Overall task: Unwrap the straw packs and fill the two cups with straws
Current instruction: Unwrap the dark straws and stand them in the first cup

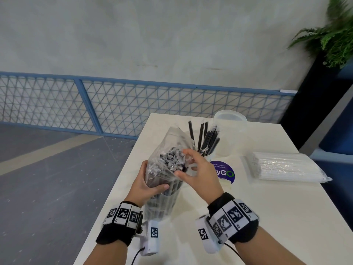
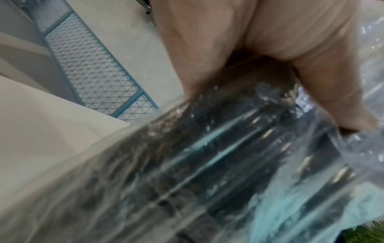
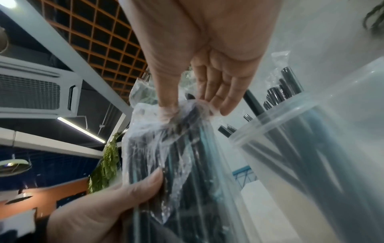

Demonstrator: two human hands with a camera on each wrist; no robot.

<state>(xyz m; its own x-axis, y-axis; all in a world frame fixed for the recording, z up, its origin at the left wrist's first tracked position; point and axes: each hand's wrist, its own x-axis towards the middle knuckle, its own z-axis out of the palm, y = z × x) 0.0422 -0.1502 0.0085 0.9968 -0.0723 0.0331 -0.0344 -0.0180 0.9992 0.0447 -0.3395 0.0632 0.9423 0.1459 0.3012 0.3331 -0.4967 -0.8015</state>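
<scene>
A clear plastic pack of black straws (image 1: pixel 162 201) stands upright over the near left part of the white table (image 1: pixel 257 217). My left hand (image 1: pixel 150 185) grips its middle from the left, thumb in front. At the pack's open top my right hand (image 1: pixel 182 162) pinches the crumpled wrapper and the straw ends; the right wrist view shows its thumb and fingers (image 3: pixel 218 98) squeezing the film. Just behind is a clear cup (image 1: pixel 209 156) holding several black straws (image 1: pixel 208 138). A second clear cup (image 1: pixel 229 129) stands empty behind it. A sealed pack of white straws (image 1: pixel 282 167) lies to the right.
A round purple sticker (image 1: pixel 222 172) is on the table beside the cups. The table's left edge runs close to my left hand, with grey floor and a blue mesh fence (image 1: pixel 114 108) beyond. A potted plant (image 1: pixel 336 35) stands at the far right.
</scene>
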